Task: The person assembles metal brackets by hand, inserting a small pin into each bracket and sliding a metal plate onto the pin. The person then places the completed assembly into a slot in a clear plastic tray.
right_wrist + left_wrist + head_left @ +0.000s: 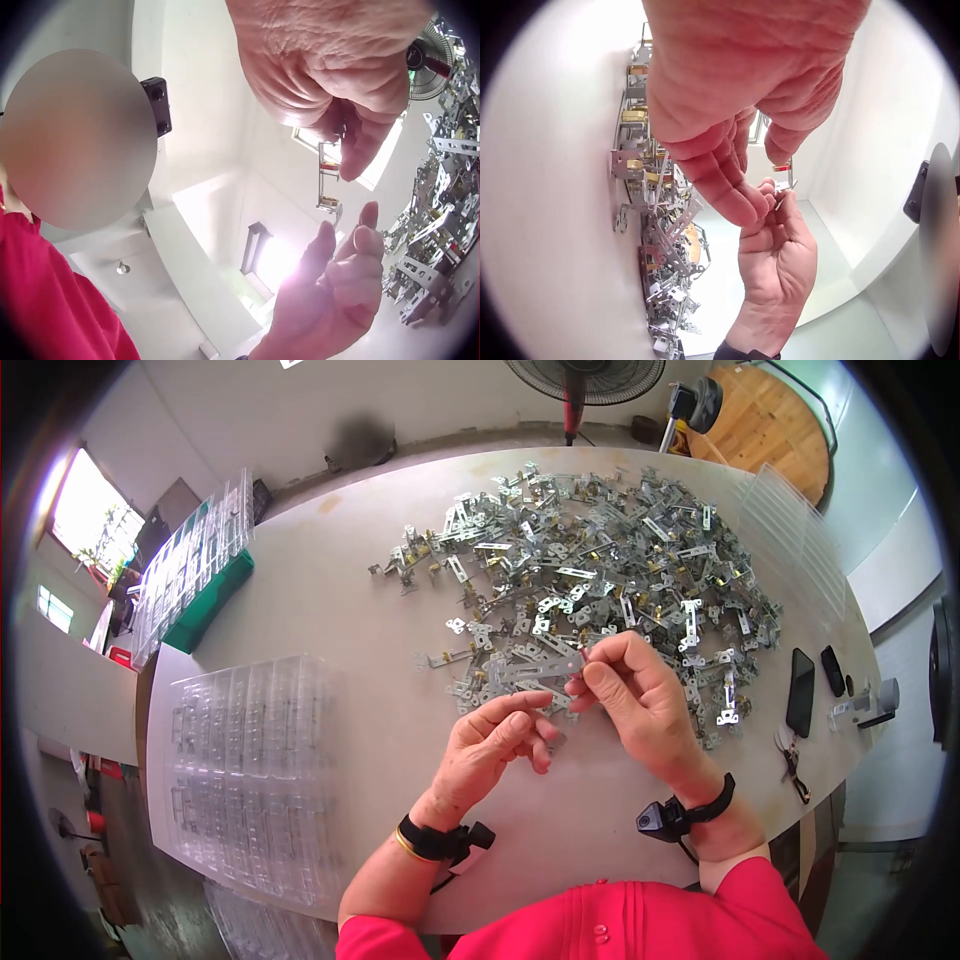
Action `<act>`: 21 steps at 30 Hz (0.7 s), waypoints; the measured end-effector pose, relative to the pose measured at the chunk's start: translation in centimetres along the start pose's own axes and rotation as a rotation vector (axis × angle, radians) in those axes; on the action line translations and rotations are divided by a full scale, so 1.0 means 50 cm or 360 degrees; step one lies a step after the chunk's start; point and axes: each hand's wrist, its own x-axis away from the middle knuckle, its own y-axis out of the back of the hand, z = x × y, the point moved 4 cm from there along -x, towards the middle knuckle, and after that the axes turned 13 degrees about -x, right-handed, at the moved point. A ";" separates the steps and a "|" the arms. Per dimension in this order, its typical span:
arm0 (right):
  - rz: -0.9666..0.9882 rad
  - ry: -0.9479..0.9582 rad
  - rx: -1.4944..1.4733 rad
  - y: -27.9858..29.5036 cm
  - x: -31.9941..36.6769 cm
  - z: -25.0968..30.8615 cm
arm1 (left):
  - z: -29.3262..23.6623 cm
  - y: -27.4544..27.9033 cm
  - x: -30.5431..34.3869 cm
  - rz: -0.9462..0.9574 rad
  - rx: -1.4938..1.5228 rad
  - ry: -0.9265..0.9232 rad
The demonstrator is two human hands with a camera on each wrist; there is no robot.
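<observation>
- The pale table (330,590) fills most of the head view. It stands in a room with light walls, and a bright window shows at the far left.
- A wide pile of metal brackets (600,550) covers the far right half of the table, silver pieces mixed with brass ones. Its near edge lies just beyond both hands.
- A stack of clear plastic trays (245,770) lies on the near left part of the table, well apart from the hands. More clear trays (190,570) rest on a green box (215,600) at the far left edge.
- A standing fan (585,375) and a round wooden tabletop (770,420) stand behind the table.
- The right hand (640,700) is raised above the table near the pile, with its palm turned towards the left hand. Its thumb and forefinger are drawn close together and pinch a small bracket (328,176), which hangs down from the fingertips.
- The left hand (490,750) is just beside the right hand, half curled. Its forefinger stretches towards the right hand and its fingertips (366,225) sit just under the bracket's lower end. I cannot tell whether they grip the bracket or only touch it.
- Two dark phones (800,692) lie near the right edge of the table.
</observation>
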 end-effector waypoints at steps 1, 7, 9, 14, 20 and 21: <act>0.0018 -0.0026 0.0000 -0.006 0.002 -0.005 | 0.006 0.003 -0.001 -0.0008 -0.0001 -0.0001; 0.0144 -0.0152 0.0081 -0.024 0.012 -0.034 | 0.004 0.022 -0.004 -0.0097 0.0239 -0.0191; 0.0165 -0.0217 0.0076 -0.026 0.016 -0.047 | 0.008 0.030 -0.005 -0.0126 0.0349 -0.0246; 0.0175 -0.0350 -0.0020 -0.043 0.025 -0.065 | 0.017 0.045 -0.009 -0.0085 0.0342 -0.0329; 0.0211 -0.0413 -0.0028 -0.050 0.030 -0.077 | -0.003 0.031 -0.011 -0.0136 0.0477 -0.0333; 0.0226 -0.0430 -0.0024 -0.052 0.030 -0.075 | -0.005 0.030 -0.011 -0.0152 0.0471 -0.0309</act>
